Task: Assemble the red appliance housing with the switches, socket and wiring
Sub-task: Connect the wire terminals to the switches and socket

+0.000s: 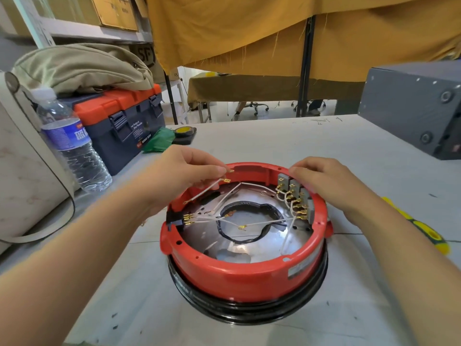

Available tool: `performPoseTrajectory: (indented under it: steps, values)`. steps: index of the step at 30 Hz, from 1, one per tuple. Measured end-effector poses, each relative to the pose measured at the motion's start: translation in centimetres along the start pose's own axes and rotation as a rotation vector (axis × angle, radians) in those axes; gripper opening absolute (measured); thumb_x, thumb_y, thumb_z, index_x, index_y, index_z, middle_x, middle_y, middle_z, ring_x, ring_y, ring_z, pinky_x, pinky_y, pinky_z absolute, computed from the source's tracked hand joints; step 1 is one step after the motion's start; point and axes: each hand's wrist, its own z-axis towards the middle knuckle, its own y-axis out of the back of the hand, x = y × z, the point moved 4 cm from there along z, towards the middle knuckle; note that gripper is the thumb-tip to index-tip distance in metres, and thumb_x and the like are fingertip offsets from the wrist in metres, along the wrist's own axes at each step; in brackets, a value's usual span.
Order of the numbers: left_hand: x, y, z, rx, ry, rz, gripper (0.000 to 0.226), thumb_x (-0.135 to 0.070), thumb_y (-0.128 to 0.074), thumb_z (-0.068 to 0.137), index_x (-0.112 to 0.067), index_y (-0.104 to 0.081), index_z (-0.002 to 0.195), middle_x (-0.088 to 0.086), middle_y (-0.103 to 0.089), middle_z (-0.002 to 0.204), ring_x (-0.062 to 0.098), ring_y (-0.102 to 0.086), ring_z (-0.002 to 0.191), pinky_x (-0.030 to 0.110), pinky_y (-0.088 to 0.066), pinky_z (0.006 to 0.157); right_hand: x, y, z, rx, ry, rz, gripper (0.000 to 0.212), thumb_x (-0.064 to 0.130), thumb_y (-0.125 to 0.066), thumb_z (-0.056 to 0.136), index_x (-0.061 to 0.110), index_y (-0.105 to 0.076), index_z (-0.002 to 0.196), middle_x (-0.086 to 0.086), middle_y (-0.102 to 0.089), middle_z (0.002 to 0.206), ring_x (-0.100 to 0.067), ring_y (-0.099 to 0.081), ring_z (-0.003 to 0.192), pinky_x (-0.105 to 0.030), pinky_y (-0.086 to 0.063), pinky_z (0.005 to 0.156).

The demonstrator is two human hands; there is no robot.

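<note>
Head view: red housing upside down on pale grey desk, centre; left hand pinching white wire at far rim; right hand curled over switches; toolbox, water bottle left; mustard cloth hanging behind

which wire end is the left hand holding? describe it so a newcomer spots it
Start at the red housing mid-table. At its far-left rim, the left hand pinches a white wire. Its brass terminal hangs free; the switch block terminals are plugged in.
</note>
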Motion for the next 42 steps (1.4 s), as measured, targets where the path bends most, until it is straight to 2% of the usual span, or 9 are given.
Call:
performPoseTrajectory:
  steps: [4,7,10,15,23,28,33,38,42]
  values:
    - [-0.3,-1.7,0.6,0.057,-0.012,0.034,0.012,-0.014,-0.066,0.085,-0.019,-0.077,0.085,0.004,-0.074,0.086,0.006,-0.064,0.071,0.016,-0.054,0.067,-0.2,-0.6,0.2,0.056,-0.042,0.202,0.017,0.023,-0.059,0.089,0.025,-0.068,0.104,0.009,-0.067,0.098,-0.005,-0.064,0.086,-0.019,-0.047,0.069]
    - [-0.5,-3.0,1.2,0.090,-0.013,0.040,0.013,-0.009,-0.066,0.085,-0.016,-0.076,0.085,0.003,-0.074,0.079,0.002,-0.063,0.063,0.010,-0.050,0.059,-0.5,-1.4,0.1,0.117,-0.096,0.303,0.026,0.015,-0.053,0.091,0.024,-0.067,0.111,-0.002,-0.072,0.098,-0.021,-0.070,0.085,-0.031,-0.057,0.074]
    - [-0.7,-4.0,1.8,0.117,-0.015,0.035,0.011,-0.004,-0.066,0.083,-0.012,-0.074,0.083,0.003,-0.070,0.066,0.004,-0.062,0.058,0.012,-0.050,0.057,-0.6,-1.6,0.2,0.083,-0.102,0.321,0.026,0.013,-0.051,0.090,0.026,-0.068,0.105,-0.007,-0.073,0.095,-0.032,-0.070,0.086,-0.042,-0.056,0.080]
    - [-0.9,-5.4,3.0,0.110,0.014,0.077,0.009,-0.002,-0.068,0.080,-0.010,-0.070,0.081,0.004,-0.067,0.060,0.007,-0.061,0.052,0.016,-0.049,0.054,-0.3,-2.2,0.1,0.045,-0.079,0.342,0.025,0.011,-0.051,0.090,0.028,-0.068,0.096,-0.003,-0.072,0.089,-0.017,-0.069,0.070,-0.027,-0.056,0.063]
    - [-1.5,-6.5,4.5,0.091,0.003,0.227,0.008,-0.014,-0.071,0.080,-0.018,-0.075,0.074,0.001,-0.070,0.060,0.011,-0.059,0.058,0.028,-0.051,0.065,-0.1,-2.8,-0.2,-0.027,-0.100,0.315,0.027,0.015,-0.045,0.092,0.028,-0.064,0.104,-0.002,-0.068,0.097,-0.021,-0.068,0.075,-0.034,-0.057,0.069]
    - [-0.7,-6.7,4.7,0.114,-0.017,0.211,0.006,-0.012,-0.072,0.079,-0.014,-0.074,0.074,0.006,-0.072,0.066,0.005,-0.062,0.054,0.015,-0.049,0.054,0.0,-2.9,-0.3,-0.024,-0.096,0.272,0.026,0.018,-0.042,0.092,0.026,-0.062,0.106,0.000,-0.065,0.095,-0.019,-0.063,0.079,-0.032,-0.049,0.067]
    - [-0.1,-6.9,4.7,0.123,-0.071,0.279,0.008,-0.019,-0.073,0.079,-0.022,-0.074,0.072,-0.006,-0.070,0.063,-0.001,-0.061,0.054,0.016,-0.047,0.054,-0.1,-2.6,-0.3,0.013,-0.113,0.315,0.019,0.019,-0.050,0.090,0.027,-0.066,0.098,0.000,-0.068,0.089,-0.014,-0.064,0.070,-0.025,-0.048,0.060]
    - [-0.5,-7.3,4.5,0.139,-0.157,0.318,0.006,-0.025,-0.073,0.079,-0.026,-0.075,0.074,-0.008,-0.070,0.065,-0.002,-0.059,0.053,0.009,-0.044,0.050,-0.2,-2.8,-0.4,0.037,-0.096,0.342,0.015,0.024,-0.053,0.090,0.028,-0.066,0.095,0.000,-0.070,0.089,-0.016,-0.068,0.075,-0.026,-0.051,0.064]
    - [-0.7,-7.3,4.4,0.116,-0.185,0.335,0.006,-0.024,-0.072,0.080,-0.027,-0.075,0.075,-0.012,-0.069,0.063,0.002,-0.060,0.056,0.013,-0.048,0.054,-0.3,-2.9,-0.3,0.048,-0.101,0.349,0.014,0.025,-0.054,0.090,0.028,-0.066,0.096,0.001,-0.070,0.088,-0.014,-0.068,0.073,-0.025,-0.050,0.062]
